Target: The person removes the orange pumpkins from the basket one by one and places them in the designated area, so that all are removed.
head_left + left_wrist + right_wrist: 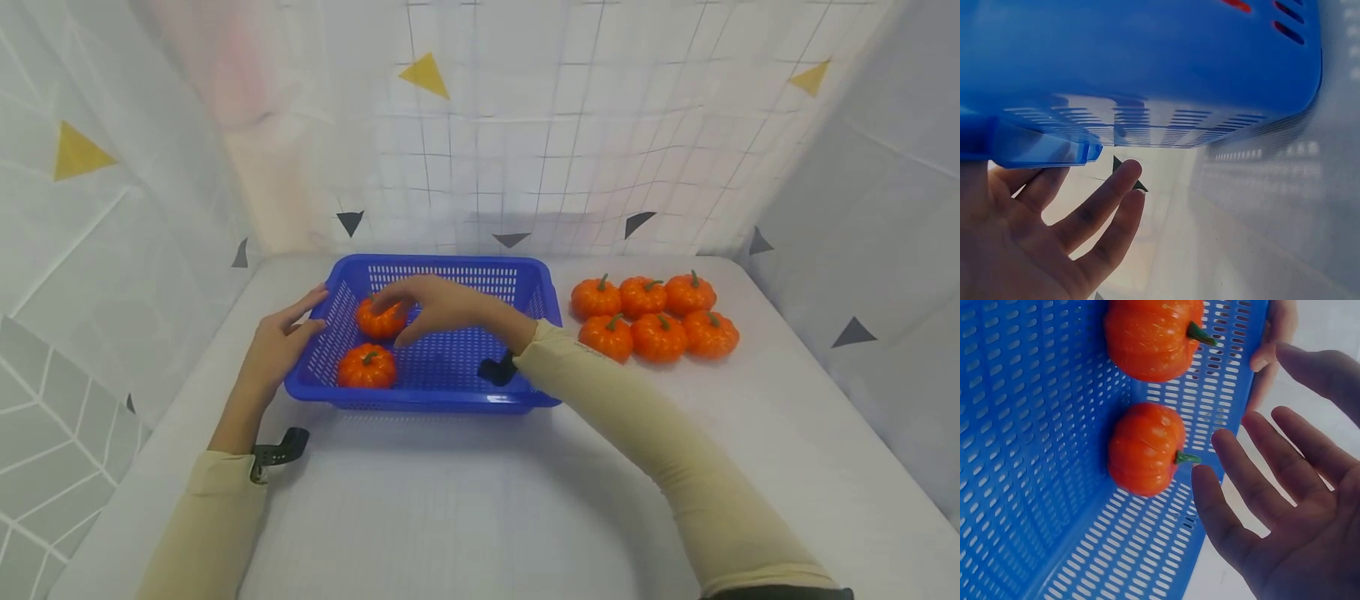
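A blue slotted basket [427,400] stands on the white table with two small orange pumpkins inside. One pumpkin [367,368] sits at the front left, the other pumpkin [371,323] behind it, partly covered by my right hand [442,304]. That hand hovers over the basket, fingers spread and apart from the pumpkins [1147,450] in the right wrist view. My left hand [272,346] is at the basket's left rim, thumb and fingertips touching it. In the left wrist view, the left hand's fingers [1094,212] extend loosely beside the basket's outer wall [1147,62].
Right of the basket, several more orange pumpkins [660,337] with green stems sit in two rows on the table [465,508]. White sheeting [517,133] with grid lines and triangles hangs behind and at both sides. Black straps [281,448] show at both wrists.
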The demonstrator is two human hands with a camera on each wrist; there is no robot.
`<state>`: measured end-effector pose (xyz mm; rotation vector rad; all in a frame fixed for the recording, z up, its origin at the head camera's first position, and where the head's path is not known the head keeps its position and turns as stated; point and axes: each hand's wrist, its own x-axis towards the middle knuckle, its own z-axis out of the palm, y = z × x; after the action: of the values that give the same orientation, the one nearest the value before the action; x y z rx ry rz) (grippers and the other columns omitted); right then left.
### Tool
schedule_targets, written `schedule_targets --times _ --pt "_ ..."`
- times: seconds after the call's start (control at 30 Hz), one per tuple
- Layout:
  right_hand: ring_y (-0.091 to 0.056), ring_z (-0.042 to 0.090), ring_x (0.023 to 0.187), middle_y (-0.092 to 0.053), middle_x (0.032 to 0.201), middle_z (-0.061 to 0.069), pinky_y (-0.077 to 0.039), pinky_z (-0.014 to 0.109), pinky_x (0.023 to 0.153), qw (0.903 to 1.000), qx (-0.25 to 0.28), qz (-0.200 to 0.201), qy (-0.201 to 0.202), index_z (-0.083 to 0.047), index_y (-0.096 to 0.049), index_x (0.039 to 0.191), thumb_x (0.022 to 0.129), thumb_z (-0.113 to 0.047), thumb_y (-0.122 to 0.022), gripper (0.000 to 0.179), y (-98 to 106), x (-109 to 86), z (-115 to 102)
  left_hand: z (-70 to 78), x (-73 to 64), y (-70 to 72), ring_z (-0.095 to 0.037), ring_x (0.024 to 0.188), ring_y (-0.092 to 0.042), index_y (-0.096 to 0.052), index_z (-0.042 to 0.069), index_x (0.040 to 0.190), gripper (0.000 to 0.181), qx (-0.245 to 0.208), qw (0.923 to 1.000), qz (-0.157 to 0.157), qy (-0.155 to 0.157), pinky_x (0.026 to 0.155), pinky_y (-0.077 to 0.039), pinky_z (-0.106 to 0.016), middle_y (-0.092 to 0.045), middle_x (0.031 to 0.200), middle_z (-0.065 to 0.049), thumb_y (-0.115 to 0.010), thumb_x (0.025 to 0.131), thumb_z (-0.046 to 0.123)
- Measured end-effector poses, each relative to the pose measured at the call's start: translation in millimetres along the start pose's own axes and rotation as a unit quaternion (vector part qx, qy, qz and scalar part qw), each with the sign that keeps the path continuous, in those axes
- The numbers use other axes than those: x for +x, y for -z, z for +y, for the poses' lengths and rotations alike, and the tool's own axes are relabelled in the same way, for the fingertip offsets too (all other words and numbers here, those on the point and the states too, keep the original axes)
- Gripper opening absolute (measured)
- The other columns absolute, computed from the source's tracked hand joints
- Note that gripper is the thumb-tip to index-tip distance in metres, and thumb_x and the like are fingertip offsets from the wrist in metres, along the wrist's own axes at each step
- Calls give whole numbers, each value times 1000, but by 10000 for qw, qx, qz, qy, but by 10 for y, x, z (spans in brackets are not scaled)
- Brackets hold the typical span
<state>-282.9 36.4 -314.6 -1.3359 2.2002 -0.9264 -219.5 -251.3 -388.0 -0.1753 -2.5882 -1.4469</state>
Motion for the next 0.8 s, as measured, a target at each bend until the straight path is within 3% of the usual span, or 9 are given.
schedule_targets --times 0.27,0.5,0.8 --pt "-56 30 130 -59 144 13 -49 41 107 9994 -85 -348 -10 -6 -59 145 90 -8 -82 60 -86 150 29 10 -14 1 -31 151 -34 -51 21 156 48 -11 10000 11 -1 115 -34 -61 -41 163 1 -55 108 26" --pt "-56 29 131 -60 143 9 -49 37 107 9986 0 -523 -59 -8 -61 144 90 -6 -81 57 -136 244 83 10 -6 -4 -33 151 -33 -49 21 157 48 55 10000 1 -46 115 -34 -63 -40 163 0 -54 109 26" --pt "-51 27 137 -55 150 13 -48 31 107 9953 594 -756 -116 -6 -57 148 93 -7 -78 60 -208 322 236 36 -29 5 -32 151 -33 -50 20 156 48 6 10000 -10 -7 115 -34 -62 -40 163 -1 -54 109 25"
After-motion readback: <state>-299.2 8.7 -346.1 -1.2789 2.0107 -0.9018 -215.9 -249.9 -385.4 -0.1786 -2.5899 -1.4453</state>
